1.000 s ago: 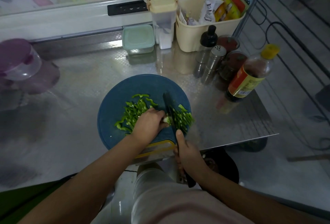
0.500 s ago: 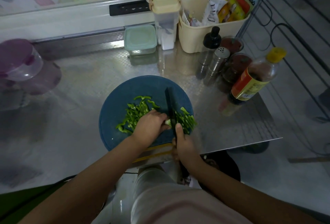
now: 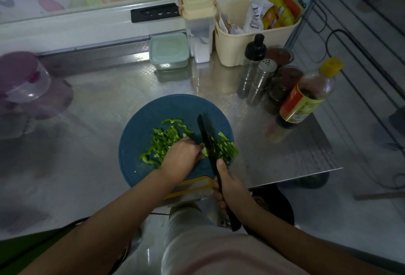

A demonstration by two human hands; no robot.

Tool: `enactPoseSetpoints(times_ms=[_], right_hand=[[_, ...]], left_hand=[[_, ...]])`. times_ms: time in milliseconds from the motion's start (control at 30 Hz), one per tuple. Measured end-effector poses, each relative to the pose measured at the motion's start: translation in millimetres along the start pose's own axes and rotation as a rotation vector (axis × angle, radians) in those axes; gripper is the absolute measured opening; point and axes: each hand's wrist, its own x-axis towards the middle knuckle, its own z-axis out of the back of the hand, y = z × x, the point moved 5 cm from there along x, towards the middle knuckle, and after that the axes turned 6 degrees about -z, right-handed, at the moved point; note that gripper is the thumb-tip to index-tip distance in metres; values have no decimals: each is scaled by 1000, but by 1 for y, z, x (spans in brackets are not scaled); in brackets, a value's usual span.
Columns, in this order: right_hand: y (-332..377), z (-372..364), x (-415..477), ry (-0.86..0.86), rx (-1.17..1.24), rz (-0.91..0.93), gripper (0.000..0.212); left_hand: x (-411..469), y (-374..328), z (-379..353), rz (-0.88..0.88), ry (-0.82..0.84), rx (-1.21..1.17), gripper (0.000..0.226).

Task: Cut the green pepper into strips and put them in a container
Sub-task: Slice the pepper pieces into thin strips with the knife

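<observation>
A round blue cutting board (image 3: 140, 134) lies on the steel counter. Green pepper strips (image 3: 165, 141) are piled left of centre, and a second pile of strips (image 3: 225, 148) lies right of the blade. My left hand (image 3: 180, 159) holds down a small remaining piece of pepper (image 3: 205, 151) with curled fingers. My right hand (image 3: 228, 184) grips the handle of a black knife (image 3: 206, 136), whose blade stands just right of that piece. A pale green lidded container (image 3: 168, 50) sits at the back of the counter.
A cream basket (image 3: 238, 47) of packets, a tall cream-lidded canister (image 3: 199, 25), shakers (image 3: 262, 79), spice jars and a sauce bottle (image 3: 306, 97) crowd the back right. A purple jar (image 3: 24, 82) stands far left. The counter's right edge (image 3: 306, 175) is close to the board.
The knife has stayed at the pepper piece, with the blade shifting slightly as it slices. My left hand keeps holding the piece in the same place.
</observation>
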Motion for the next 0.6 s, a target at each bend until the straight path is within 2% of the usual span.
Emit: enactPoseSetpoints(times_ms=[167, 333, 600], right_hand=[[-2, 1, 0, 16, 11, -25, 64], [0, 1, -5, 42, 64, -73, 59], [3, 0, -8, 34, 16, -38, 58]], left_hand=[[-1, -1, -1, -17, -19, -6, 18], [1, 1, -3, 10, -30, -47, 27], [2, 5, -6, 158, 11, -63, 30]])
